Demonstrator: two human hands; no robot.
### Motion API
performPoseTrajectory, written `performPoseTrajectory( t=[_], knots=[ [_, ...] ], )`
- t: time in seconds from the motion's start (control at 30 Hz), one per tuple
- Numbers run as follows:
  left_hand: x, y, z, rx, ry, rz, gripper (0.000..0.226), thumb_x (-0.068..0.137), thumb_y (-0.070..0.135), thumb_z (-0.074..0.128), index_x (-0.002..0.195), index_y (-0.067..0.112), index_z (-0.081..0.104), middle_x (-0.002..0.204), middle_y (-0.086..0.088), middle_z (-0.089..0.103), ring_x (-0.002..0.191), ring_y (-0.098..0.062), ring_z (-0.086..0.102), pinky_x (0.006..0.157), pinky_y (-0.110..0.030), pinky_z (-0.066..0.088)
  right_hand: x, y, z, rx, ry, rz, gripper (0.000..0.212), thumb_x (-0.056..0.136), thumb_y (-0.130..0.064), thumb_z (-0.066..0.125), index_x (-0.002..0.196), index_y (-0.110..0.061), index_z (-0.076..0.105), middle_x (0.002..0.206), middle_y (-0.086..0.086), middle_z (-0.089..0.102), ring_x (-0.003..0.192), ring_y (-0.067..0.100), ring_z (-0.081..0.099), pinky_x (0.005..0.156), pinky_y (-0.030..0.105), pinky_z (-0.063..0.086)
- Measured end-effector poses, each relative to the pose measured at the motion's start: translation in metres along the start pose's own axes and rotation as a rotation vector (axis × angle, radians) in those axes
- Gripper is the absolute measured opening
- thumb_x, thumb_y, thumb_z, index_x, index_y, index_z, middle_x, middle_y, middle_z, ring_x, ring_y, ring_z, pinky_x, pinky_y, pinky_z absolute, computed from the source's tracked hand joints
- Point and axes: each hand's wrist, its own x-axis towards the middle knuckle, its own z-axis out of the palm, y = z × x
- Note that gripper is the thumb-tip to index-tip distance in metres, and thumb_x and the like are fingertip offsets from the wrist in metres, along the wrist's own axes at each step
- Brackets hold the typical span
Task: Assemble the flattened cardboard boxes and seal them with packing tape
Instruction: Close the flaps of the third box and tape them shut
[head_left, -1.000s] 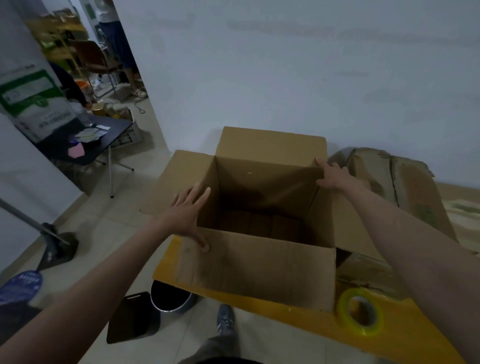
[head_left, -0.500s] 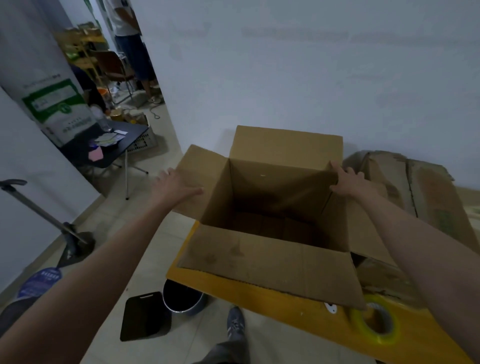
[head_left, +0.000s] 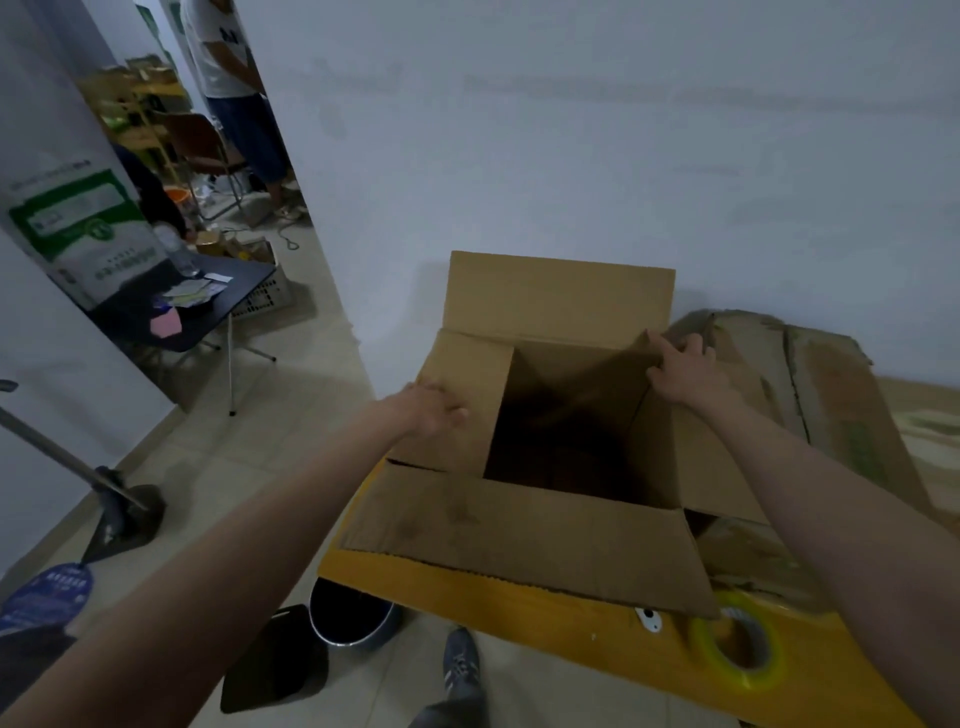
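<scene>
An erected brown cardboard box (head_left: 519, 525) stands open-topped on the yellow table (head_left: 545, 618). Its far flap stands upright and its near flap hangs toward me. My left hand (head_left: 431, 410) grips the left flap (head_left: 467, 395), which is folded partly in over the opening. My right hand (head_left: 680, 369) holds the top edge of the right flap at its far corner. A roll of yellowish packing tape (head_left: 737, 644) lies on the table at the near right, just past the near flap's corner. The box's inside is dark.
Flattened cardboard (head_left: 831, 395) is stacked on the table right of the box, against the white wall. On the floor to the left are a black bin (head_left: 353, 618), a dark flat lid (head_left: 275, 660) and a stand's base (head_left: 124, 519). A black side table (head_left: 182, 306) and a standing person are farther back.
My left hand went from the box's near left corner out to the left flap and has swung it up and inward. My right hand stayed on the right flap's far corner.
</scene>
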Motion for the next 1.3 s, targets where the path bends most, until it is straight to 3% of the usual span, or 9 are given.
performPoseTrajectory(
  t=[0.23, 0.33, 0.6, 0.7, 0.8, 0.9, 1.0, 1.17, 1.3],
  knots=[
    [0.035, 0.000, -0.023, 0.048, 0.146, 0.118, 0.062, 0.101, 0.050, 0.042, 0.155, 0.024, 0.027, 0.166, -0.005, 0.010, 0.152, -0.030, 0.010, 0.122, -0.048, 0.019, -0.027, 0.025, -0.011, -0.026, 0.010, 0.032, 0.067, 0.100, -0.031, 0.047, 0.156, -0.041, 0.012, 0.157, 0.020, 0.020, 0.145, 0.044, 0.014, 0.114, 0.055, 0.026],
    [0.056, 0.000, -0.046, 0.081, 0.242, 0.153, 0.091, 0.086, 0.047, 0.071, 0.158, 0.029, 0.018, 0.167, -0.001, 0.001, 0.153, -0.025, 0.000, 0.121, -0.050, 0.020, -0.043, 0.039, -0.013, -0.007, -0.003, 0.162, 0.071, 0.100, -0.029, 0.047, 0.158, -0.036, 0.008, 0.159, 0.025, 0.015, 0.146, 0.047, 0.012, 0.117, 0.059, 0.019],
    [0.101, 0.000, -0.065, 0.148, 0.198, 0.124, 0.143, 0.051, 0.065, 0.087, 0.158, 0.033, -0.001, 0.166, 0.003, -0.014, 0.153, -0.025, -0.011, 0.122, -0.056, 0.005, -0.070, 0.064, -0.048, 0.174, 0.076, 0.188, 0.077, 0.091, -0.028, 0.066, 0.152, -0.007, 0.023, 0.145, 0.017, 0.044, 0.128, 0.034, 0.047, 0.093, 0.039, 0.045],
    [0.110, 0.001, -0.067, 0.160, 0.197, 0.127, 0.145, 0.049, 0.068, 0.085, 0.158, 0.032, -0.002, 0.166, 0.002, -0.015, 0.153, -0.025, -0.010, 0.122, -0.055, 0.005, -0.073, 0.035, -0.076, 0.296, 0.179, 0.007, 0.072, 0.094, -0.025, 0.062, 0.154, -0.012, 0.025, 0.145, 0.009, 0.046, 0.127, 0.029, 0.051, 0.093, 0.033, 0.042],
    [0.112, -0.001, -0.066, 0.147, 0.200, 0.148, 0.146, 0.047, 0.072, 0.084, 0.158, 0.031, -0.003, 0.166, 0.004, -0.015, 0.153, -0.023, -0.009, 0.122, -0.055, 0.007, -0.077, -0.012, -0.087, 0.494, 0.011, -0.095, 0.061, 0.103, -0.049, 0.042, 0.154, -0.020, 0.027, 0.130, -0.001, 0.057, 0.105, 0.018, 0.064, 0.082, 0.032, 0.056],
    [0.110, -0.007, -0.063, 0.118, 0.218, 0.171, 0.146, 0.049, 0.073, 0.083, 0.159, 0.031, -0.003, 0.165, 0.006, -0.016, 0.153, -0.022, -0.008, 0.122, -0.054, 0.008, -0.070, -0.038, -0.063, 0.284, -0.228, -0.239, 0.057, 0.105, -0.051, 0.033, 0.150, -0.018, 0.039, 0.150, 0.006, 0.047, 0.136, 0.025, 0.046, 0.110, 0.041, 0.039],
    [0.106, -0.014, -0.064, 0.035, 0.318, 0.194, 0.141, 0.055, 0.071, 0.082, 0.159, 0.029, -0.004, 0.166, 0.007, -0.014, 0.153, -0.021, -0.009, 0.122, -0.054, 0.007, -0.048, -0.027, -0.019, 0.023, -0.424, -0.270, 0.042, 0.103, -0.036, 0.048, 0.142, -0.021, 0.054, 0.150, 0.004, 0.048, 0.142, 0.026, 0.037, 0.117, 0.041, 0.030],
    [0.098, -0.024, -0.086, -0.166, 0.629, 0.146, 0.135, 0.068, 0.049, 0.086, 0.158, 0.024, -0.012, 0.166, 0.000, -0.015, 0.152, -0.031, -0.011, 0.123, -0.053, 0.005, -0.038, -0.006, -0.013, 0.228, -0.285, -0.241, 0.027, 0.101, -0.020, 0.053, 0.125, -0.019, 0.068, 0.136, 0.000, 0.060, 0.130, 0.015, 0.049, 0.110, 0.032, 0.037],
    [0.085, -0.022, -0.100, -0.112, 0.706, 0.184, 0.113, 0.072, 0.053, 0.082, 0.157, 0.019, 0.015, 0.154, -0.013, 0.030, 0.144, -0.037, 0.024, 0.120, -0.051, 0.019, -0.040, 0.013, -0.016, 0.498, -0.075, -0.111, 0.017, 0.099, -0.012, 0.055, 0.102, -0.019, 0.070, 0.117, 0.002, 0.068, 0.113, 0.018, 0.062, 0.094, 0.035, 0.054]
  ],
)
